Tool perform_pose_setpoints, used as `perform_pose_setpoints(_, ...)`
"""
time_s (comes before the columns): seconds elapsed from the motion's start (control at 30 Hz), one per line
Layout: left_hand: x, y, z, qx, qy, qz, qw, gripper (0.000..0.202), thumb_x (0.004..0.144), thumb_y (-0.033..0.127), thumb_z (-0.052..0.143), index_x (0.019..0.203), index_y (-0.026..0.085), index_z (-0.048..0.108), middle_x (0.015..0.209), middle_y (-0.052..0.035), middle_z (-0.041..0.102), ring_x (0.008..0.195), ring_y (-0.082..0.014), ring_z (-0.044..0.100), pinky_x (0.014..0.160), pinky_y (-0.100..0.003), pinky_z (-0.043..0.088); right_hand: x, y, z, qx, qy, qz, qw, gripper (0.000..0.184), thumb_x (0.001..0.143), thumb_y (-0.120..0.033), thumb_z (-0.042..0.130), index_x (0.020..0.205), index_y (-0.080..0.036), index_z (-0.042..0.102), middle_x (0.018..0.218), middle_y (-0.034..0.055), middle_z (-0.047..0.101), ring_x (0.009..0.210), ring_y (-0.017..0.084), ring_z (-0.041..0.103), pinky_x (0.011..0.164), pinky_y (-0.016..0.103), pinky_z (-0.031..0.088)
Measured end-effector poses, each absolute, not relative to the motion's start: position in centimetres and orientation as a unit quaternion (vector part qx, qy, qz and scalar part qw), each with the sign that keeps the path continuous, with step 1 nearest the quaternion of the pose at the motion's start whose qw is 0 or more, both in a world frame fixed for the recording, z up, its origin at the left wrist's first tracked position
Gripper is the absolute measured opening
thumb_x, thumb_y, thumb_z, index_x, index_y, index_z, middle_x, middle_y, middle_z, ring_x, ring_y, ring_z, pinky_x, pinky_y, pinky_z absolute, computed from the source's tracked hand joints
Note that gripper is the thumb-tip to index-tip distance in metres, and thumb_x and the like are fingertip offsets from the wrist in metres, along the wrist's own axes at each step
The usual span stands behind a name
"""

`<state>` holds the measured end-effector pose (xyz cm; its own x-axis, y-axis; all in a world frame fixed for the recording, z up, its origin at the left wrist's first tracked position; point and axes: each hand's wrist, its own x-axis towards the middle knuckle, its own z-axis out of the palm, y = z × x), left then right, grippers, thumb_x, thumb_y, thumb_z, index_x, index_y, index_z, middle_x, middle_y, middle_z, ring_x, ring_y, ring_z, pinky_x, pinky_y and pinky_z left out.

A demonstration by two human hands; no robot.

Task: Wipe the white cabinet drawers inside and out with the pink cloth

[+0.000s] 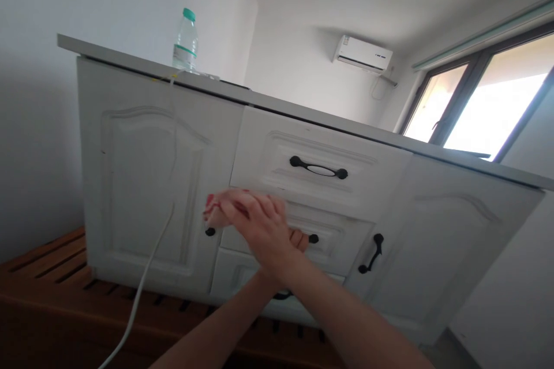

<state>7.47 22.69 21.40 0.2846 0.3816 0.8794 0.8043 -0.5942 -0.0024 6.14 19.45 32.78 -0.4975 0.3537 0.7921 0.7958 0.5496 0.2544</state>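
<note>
My two hands are pressed together in front of the white cabinet (164, 184). My right hand (255, 222) lies on top, its fingers stretched out side by side toward the left, with red nails at the tips. My left hand (299, 240) is mostly hidden beneath it; only a few fingertips show, curled up round the right hand's edge. Nothing shows between the hands. They hover just before the middle drawer, whose black handle (313, 238) peeks out beside them.
The upper drawer has a black handle (319, 170), and the right door has one too (373, 253). A plastic water bottle (186, 41) stands on the countertop (303, 115). A white cable (142, 288) hangs down the left door. Wooden slats (47, 265) lie below. A window (489, 104) is at right.
</note>
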Motion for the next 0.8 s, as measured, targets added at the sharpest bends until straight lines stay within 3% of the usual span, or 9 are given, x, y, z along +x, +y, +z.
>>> perform_pose_setpoints(0.1, 6.7, 22.9, 21.3, -0.809, -0.353, -0.396, 0.254, 0.027, 0.090, 0.025, 0.054, 0.116, 0.020, 0.061, 0.104, -0.0058, 0.069, 0.100, -0.0235, 0.060, 0.099, -0.041, 0.044, 4.1, 23.6, 34.1, -0.246, -0.879, -0.347, 0.217, 0.035, 0.105, -0.021, 0.030, 0.128, -0.027, 0.055, 0.126, 0.0024, 0.062, 0.117, 0.019, 0.048, 0.097, 0.038, 0.035)
perform_pose_setpoints(0.17, 6.3, 23.0, 21.2, -0.817, -0.354, -0.375, 0.257, 0.028, 0.090, 0.022, 0.053, 0.117, 0.016, 0.061, 0.104, -0.0085, 0.068, 0.099, -0.0253, 0.061, 0.099, -0.043, 0.044, 4.6, 25.1, 34.3, -0.237, -0.879, -0.367, 0.193, 0.036, 0.105, -0.021, 0.027, 0.126, -0.026, 0.055, 0.131, 0.0012, 0.060, 0.118, 0.018, 0.046, 0.096, 0.038, 0.033)
perform_pose_setpoints(0.3, 6.1, 23.0, 21.3, -0.825, -0.362, -0.356, 0.249, 0.035, 0.088, 0.011, 0.050, 0.121, 0.015, 0.060, 0.108, -0.0112, 0.068, 0.102, -0.0261, 0.062, 0.093, -0.044, 0.046, 8.9, 25.3, 33.8, -0.286, -0.848, -0.398, 0.201, 0.033, 0.104, -0.025, 0.036, 0.133, -0.032, 0.050, 0.131, 0.0003, 0.060, 0.112, 0.019, 0.047, 0.088, 0.039, 0.034)
perform_pose_setpoints(0.43, 6.0, 22.4, 21.9, -0.833, -0.357, -0.354, 0.229, 0.031, 0.087, 0.016, 0.052, 0.115, 0.019, 0.062, 0.101, -0.0075, 0.069, 0.099, -0.0244, 0.061, 0.092, -0.042, 0.047, 15.0, 24.1, 33.0, -0.313, -0.822, -0.423, 0.219, 0.032, 0.097, -0.030, 0.055, 0.129, -0.033, 0.056, 0.124, 0.0031, 0.063, 0.107, 0.021, 0.048, 0.086, 0.040, 0.034)
perform_pose_setpoints(0.57, 5.0, 22.0, 21.7, -0.835, -0.342, -0.365, 0.227, 0.051, 0.085, 0.017, 0.054, 0.136, 0.017, 0.051, 0.126, -0.0094, 0.062, 0.117, -0.0248, 0.054, 0.107, -0.041, 0.040, 21.9, 22.2, 32.0, -0.346, -0.785, -0.444, 0.259, 0.033, 0.093, -0.022, 0.060, 0.125, -0.030, 0.060, 0.116, 0.0052, 0.065, 0.106, 0.021, 0.050, 0.087, 0.039, 0.035)
perform_pose_setpoints(0.63, 4.2, 22.0, 20.9, -0.832, -0.335, -0.380, 0.229, 0.063, 0.086, 0.016, 0.053, 0.147, 0.021, 0.039, 0.142, -0.0083, 0.053, 0.130, -0.0246, 0.046, 0.114, -0.040, 0.033, 25.7, 20.9, 31.4, -0.363, -0.763, -0.465, 0.265, 0.036, 0.092, -0.016, 0.059, 0.125, -0.028, 0.061, 0.116, 0.0066, 0.064, 0.105, 0.022, 0.051, 0.087, 0.038, 0.037)
perform_pose_setpoints(0.73, 3.0, 21.3, 18.7, -0.813, -0.356, -0.409, 0.212, 0.069, 0.087, 0.014, 0.052, 0.151, 0.029, 0.031, 0.155, -0.0076, 0.039, 0.140, -0.0253, 0.037, 0.114, -0.039, 0.033, 31.0, 19.1, 30.8, -0.405, -0.722, -0.496, 0.261, 0.038, 0.089, -0.010, 0.058, 0.124, -0.025, 0.062, 0.115, 0.0092, 0.061, 0.105, 0.024, 0.050, 0.089, 0.039, 0.040)
perform_pose_setpoints(0.8, 2.8, 20.1, 16.3, -0.801, -0.375, -0.423, 0.197, 0.071, 0.087, 0.014, 0.052, 0.152, 0.028, 0.029, 0.156, -0.0088, 0.036, 0.142, -0.0263, 0.035, 0.112, -0.038, 0.036, 33.4, 18.3, 30.5, -0.428, -0.708, -0.500, 0.256, 0.040, 0.088, -0.010, 0.058, 0.125, -0.023, 0.062, 0.114, 0.0104, 0.059, 0.105, 0.025, 0.050, 0.090, 0.040, 0.042)
